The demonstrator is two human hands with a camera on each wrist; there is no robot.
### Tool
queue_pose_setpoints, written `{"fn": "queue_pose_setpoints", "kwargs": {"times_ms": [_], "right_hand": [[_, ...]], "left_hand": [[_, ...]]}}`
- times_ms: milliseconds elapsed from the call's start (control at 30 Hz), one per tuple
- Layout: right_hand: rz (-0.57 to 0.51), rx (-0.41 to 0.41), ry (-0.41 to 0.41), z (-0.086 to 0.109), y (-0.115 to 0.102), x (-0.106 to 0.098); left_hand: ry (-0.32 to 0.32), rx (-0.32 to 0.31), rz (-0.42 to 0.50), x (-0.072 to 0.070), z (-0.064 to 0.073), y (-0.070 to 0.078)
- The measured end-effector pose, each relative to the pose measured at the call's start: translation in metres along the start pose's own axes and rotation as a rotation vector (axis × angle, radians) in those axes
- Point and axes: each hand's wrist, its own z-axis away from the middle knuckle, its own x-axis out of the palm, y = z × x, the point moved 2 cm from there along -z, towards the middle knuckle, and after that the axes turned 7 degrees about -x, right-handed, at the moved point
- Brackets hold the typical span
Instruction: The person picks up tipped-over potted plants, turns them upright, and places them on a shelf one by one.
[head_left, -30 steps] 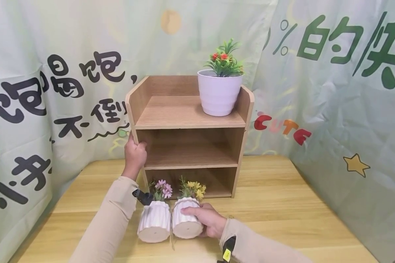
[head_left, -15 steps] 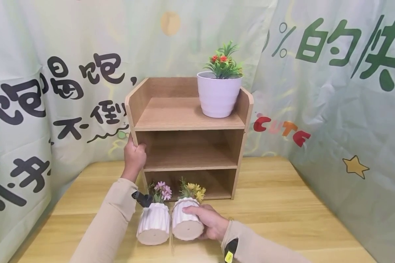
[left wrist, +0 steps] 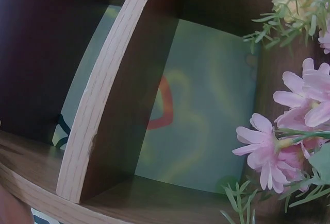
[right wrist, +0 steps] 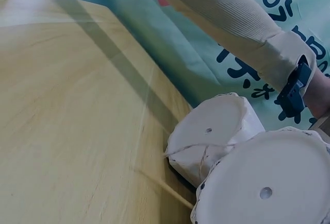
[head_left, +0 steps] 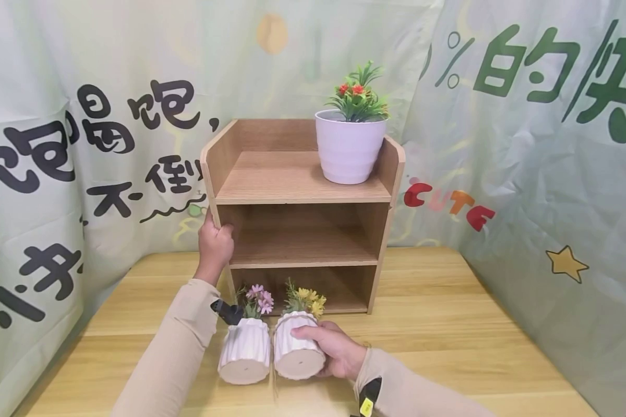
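Observation:
In the head view, my left hand (head_left: 216, 243) grips the left side panel of a wooden three-tier shelf (head_left: 302, 201), thumb at the front edge. My right hand (head_left: 339, 350) holds a white fluted flowerpot (head_left: 298, 347) with yellow flowers (head_left: 309, 300), thumb across its side. Close to its left is a matching flowerpot (head_left: 245, 350) with pink-purple flowers (head_left: 261, 298). Both pots tilt so their flat bases face me, blooms toward the bottom tier. Twine (right wrist: 201, 149) shows at the pots in the right wrist view. The left wrist view shows pink flowers (left wrist: 265, 152) before the shelf.
A larger white pot (head_left: 350, 150) with a red-flowered plant (head_left: 359, 95) stands at the right of the shelf's top tier. The shelf stands on a wooden table (head_left: 448, 347). Printed curtains (head_left: 135, 69) enclose the back and sides.

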Motion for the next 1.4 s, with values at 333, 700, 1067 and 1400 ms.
{"fn": "queue_pose_setpoints", "kwargs": {"times_ms": [333, 700, 1067, 1400], "right_hand": [[0.019, -0.005, 0.054, 0.004, 0.001, -0.001], [0.028, -0.018, 0.028, 0.013, -0.004, 0.0], [0.017, -0.026, -0.009, 0.025, -0.009, 0.005], [0.028, -0.042, -0.015, 0.031, -0.014, 0.005]], "left_hand": [[-0.009, -0.003, 0.01, 0.0, 0.0, -0.002], [-0.014, -0.003, 0.018, 0.0, 0.0, -0.001], [-0.004, 0.009, 0.012, 0.0, 0.0, -0.001], [-0.004, 0.003, 0.013, 0.0, 0.001, 0.0]]}}
